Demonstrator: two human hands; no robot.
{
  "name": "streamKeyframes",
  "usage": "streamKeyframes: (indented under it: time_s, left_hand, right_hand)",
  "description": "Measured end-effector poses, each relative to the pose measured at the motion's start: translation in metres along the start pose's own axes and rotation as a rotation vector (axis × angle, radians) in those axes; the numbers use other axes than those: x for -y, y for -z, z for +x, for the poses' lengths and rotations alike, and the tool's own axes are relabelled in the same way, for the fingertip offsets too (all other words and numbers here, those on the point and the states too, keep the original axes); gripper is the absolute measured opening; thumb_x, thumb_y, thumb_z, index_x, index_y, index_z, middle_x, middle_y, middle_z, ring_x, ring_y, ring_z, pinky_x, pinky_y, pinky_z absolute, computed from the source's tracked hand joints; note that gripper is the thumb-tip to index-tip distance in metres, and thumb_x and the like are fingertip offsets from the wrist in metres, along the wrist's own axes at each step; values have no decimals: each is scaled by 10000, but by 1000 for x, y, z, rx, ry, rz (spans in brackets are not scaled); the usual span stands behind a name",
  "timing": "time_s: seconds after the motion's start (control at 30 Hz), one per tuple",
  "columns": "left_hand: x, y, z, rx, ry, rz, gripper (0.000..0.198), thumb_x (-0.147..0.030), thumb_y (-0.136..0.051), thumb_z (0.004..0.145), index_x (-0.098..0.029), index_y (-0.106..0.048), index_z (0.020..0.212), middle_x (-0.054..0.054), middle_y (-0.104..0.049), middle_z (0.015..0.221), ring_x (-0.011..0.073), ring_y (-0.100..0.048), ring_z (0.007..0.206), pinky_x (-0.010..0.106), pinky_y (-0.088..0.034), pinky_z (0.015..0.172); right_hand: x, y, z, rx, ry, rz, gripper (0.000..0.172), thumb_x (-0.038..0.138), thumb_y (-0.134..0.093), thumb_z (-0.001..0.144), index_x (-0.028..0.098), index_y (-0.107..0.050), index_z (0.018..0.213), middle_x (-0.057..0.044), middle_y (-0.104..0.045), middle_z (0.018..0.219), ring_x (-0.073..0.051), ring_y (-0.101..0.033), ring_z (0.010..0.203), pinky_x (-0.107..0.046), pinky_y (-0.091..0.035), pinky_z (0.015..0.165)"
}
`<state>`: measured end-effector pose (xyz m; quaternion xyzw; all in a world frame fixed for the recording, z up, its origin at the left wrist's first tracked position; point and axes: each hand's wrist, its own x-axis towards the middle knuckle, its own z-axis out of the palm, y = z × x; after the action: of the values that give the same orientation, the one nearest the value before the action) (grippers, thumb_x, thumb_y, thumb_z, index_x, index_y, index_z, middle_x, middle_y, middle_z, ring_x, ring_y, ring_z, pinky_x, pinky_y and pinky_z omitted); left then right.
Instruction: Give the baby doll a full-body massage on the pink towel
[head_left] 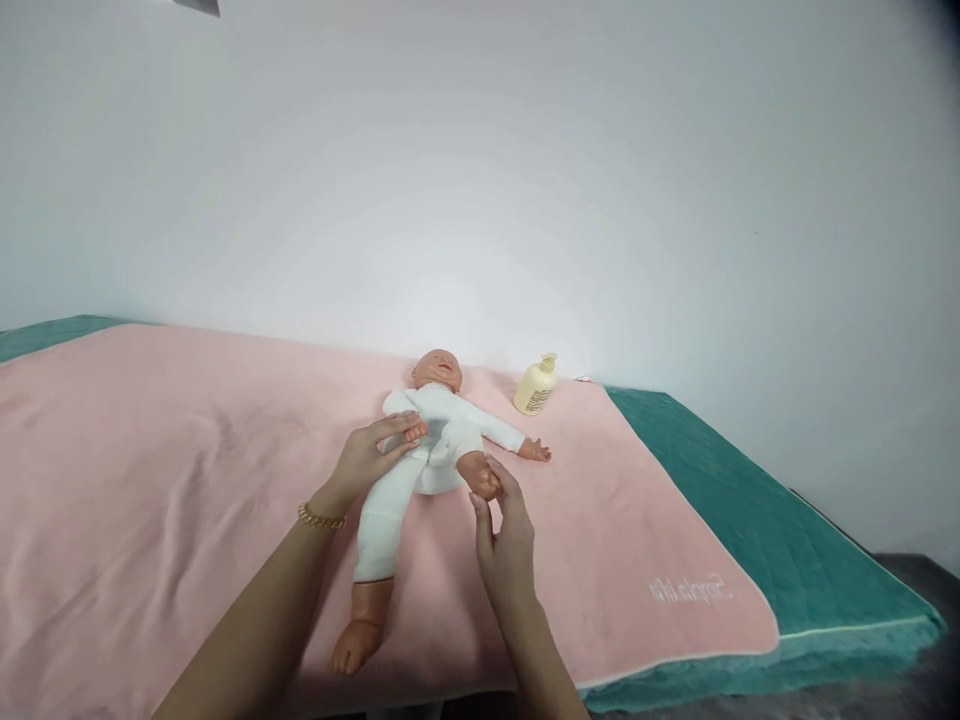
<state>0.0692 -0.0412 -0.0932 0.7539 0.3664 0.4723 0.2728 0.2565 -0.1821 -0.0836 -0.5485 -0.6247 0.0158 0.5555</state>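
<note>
A baby doll (386, 525) in white clothes lies on its back, head away from me. My left hand (373, 455) is at the doll's waist, fingers and thumb closed around the doll's small hand (415, 431). My right hand (506, 525) pinches the doll's raised foot (478, 476) between thumb and fingers, with that leg bent up. The doll's other leg stretches toward me, its bare foot (357, 646) on the blanket. Its other arm is spread out to the right, with the palm (535, 450) showing.
A pale yellow pump bottle (536, 385) stands right of the doll's head. Under everything is a pink blanket (615, 560) with white lettering, laid over a green cover (772, 535) that shows at the right edge. A plain white wall (480, 180) rises behind.
</note>
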Motion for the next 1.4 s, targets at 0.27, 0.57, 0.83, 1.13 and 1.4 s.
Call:
streamKeyframes:
  time_s: [0.27,0.57,0.83,1.13,1.4]
  left_hand:
    - [-1,-2,-1,36,27,14,355,-431,-590,828,-259,-711,1114,8,-669,1248,218,-603,1192,374,-407,1100]
    - [3,1,-1,-296,142,-161,387,-378,-671,817,-198,-691,1159,68,-683,1224,240,-613,1175,385,-450,1065]
    - [26,27,5,-684,230,-370,556,-402,-674,823,-141,-579,1305,142,-616,1314,256,-588,1210,402,-469,1045]
    - [62,38,0,-879,535,-531,466,-353,-563,895,-102,-574,1288,152,-606,1311,217,-609,1178,333,-502,1019]
    - [86,47,5,-786,735,-342,384,-219,-442,848,-106,-606,1175,130,-680,983,257,-661,1006,390,-581,834]
  right_hand:
    - [-6,-13,3,-4,-38,48,399,273,-446,969,184,-443,1358,-143,-581,1326,-239,-578,1213,-405,-539,953]
    - [2,1,-12,-19,-80,37,384,264,-486,949,174,-479,1323,-146,-587,1312,-254,-568,1221,-433,-522,978]
    - [6,24,-47,-53,-86,65,399,233,-564,897,186,-525,1292,-129,-635,1266,-269,-619,1168,-411,-574,917]
    - [-11,19,-102,-37,-43,39,406,253,-597,879,232,-571,1283,-87,-638,1288,-269,-635,1150,-412,-576,928]
    - [-30,15,-129,65,127,-107,621,200,-534,911,314,-335,1488,-66,-616,1322,-259,-655,1119,-385,-605,865]
